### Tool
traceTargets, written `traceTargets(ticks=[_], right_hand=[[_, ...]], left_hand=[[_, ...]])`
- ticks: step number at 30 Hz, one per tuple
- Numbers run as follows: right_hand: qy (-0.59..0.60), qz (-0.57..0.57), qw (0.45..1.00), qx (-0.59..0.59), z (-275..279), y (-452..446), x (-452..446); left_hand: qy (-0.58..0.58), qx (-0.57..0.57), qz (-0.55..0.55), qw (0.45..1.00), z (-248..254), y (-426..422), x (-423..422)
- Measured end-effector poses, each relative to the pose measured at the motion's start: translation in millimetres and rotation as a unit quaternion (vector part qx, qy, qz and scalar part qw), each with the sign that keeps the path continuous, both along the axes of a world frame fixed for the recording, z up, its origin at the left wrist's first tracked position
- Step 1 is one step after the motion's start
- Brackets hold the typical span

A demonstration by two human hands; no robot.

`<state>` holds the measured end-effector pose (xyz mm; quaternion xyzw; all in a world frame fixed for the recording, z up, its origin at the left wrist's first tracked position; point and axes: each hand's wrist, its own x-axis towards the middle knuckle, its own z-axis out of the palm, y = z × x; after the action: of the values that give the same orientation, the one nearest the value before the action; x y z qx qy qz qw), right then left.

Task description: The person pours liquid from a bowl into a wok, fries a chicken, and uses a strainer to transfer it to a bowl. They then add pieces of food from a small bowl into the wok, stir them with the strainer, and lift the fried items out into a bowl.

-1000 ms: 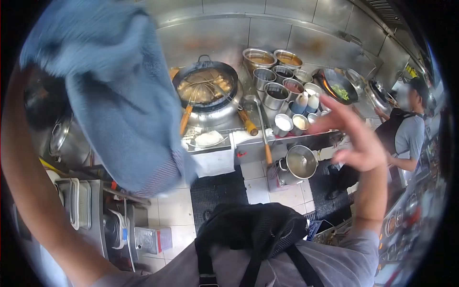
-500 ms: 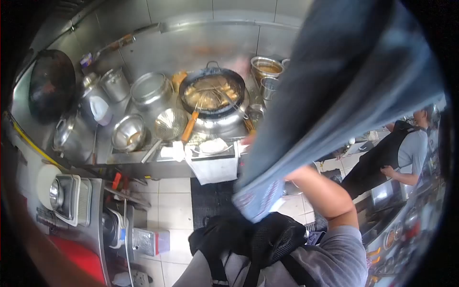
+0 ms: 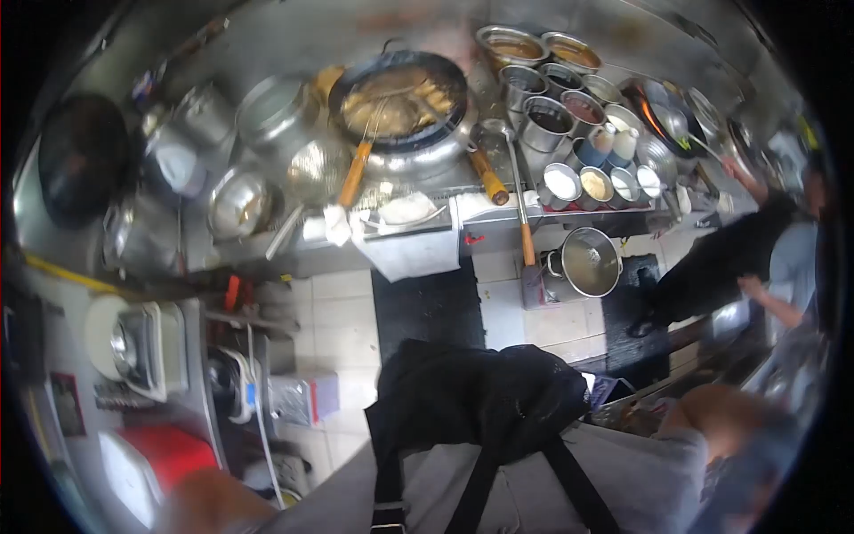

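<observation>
My left hand is outside the picture; only a blurred bit of the left arm [image 3: 213,500] shows at the lower left. My right arm [image 3: 721,416] bends at the lower right, beside a smeared blue-grey cloth [image 3: 752,472]. My right hand's fingers cannot be made out in that blur. In front of me, a black wok [image 3: 398,141] on the range holds food in bubbling oil. Lying across its rim is a wire skimmer with an orange wooden handle [image 3: 356,174]. A ladle with a wooden handle [image 3: 527,245] rests over the counter edge.
Several metal pots of sauce [image 3: 546,120] and small seasoning cups [image 3: 594,184] stand right of the wok. A white cloth [image 3: 414,254] hangs over the range's front. On the floor side is a steel pot [image 3: 591,262]. Another person [image 3: 729,249] works at a second wok [image 3: 663,116] on the right.
The large dark blue cloth that covered the right half has swung away to the lower right. My right arm has moved right and down, uncovering the sauce pots and cups.
</observation>
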<state>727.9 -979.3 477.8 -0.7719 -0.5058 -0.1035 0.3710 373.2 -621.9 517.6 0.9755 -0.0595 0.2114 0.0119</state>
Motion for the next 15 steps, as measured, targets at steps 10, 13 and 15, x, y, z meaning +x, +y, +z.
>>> traceTargets(ticks=[10,13,15], right_hand=[[-0.016,0.536,0.83,0.153,129,102,-176],[0.038,0.585,0.775,0.237,91,114,-181],[0.065,0.599,0.754,0.262,63,126,-181]], left_hand=[[-0.055,-0.12,-0.018,0.991,-19,9,-20],[-0.044,-0.186,-0.029,0.981,-24,16,-25],[-0.037,-0.205,-0.034,0.977,-28,16,-27]])
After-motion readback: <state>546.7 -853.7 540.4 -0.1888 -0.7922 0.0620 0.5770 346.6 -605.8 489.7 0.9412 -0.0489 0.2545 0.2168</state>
